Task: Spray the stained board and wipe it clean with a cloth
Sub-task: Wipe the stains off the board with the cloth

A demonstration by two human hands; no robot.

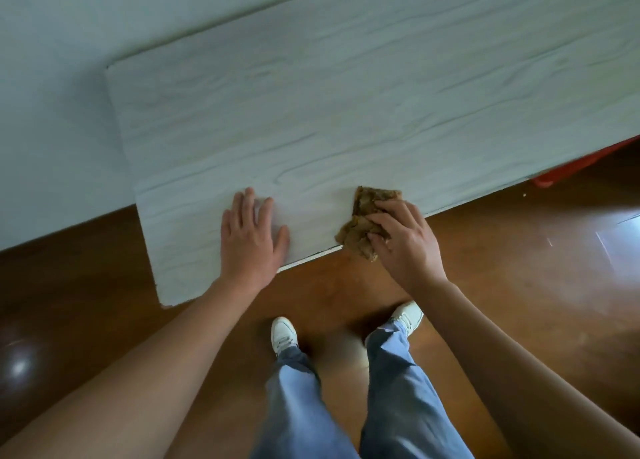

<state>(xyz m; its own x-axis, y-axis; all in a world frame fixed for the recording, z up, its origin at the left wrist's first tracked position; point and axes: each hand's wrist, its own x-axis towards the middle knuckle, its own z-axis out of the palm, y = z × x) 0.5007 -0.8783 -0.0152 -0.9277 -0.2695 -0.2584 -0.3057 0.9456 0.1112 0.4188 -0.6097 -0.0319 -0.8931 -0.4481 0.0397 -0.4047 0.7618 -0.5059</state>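
head view, looking down from where the person stands: the board, white with a wood-grain pattern, fills the upper part of the scene. its near long edge juts over the brown floor, right in front of the person's feet. from here i can't tell whether it lies flat on some support or leans against the pale wall behind it. the cloth, brown and crumpled, sits on that near edge, with part of it hanging past the rim. the right hand grips it, fingers curled over the bunched fabric and bearing down. the left hand rests flat on the board to the side, fingers spread, apart from the cloth, as if steadying the panel.

no spray bottle shows anywhere, so i'd judge the spraying is done and the wiping is under way. most of the surface looks clean. i can make out only a faint yellowish tinge toward the far right, and that may be just the light. what seems left is this near edge strip and perhaps that far corner.

white shoes and blue trouser legs stand below. something red pokes out from under the board's right end.
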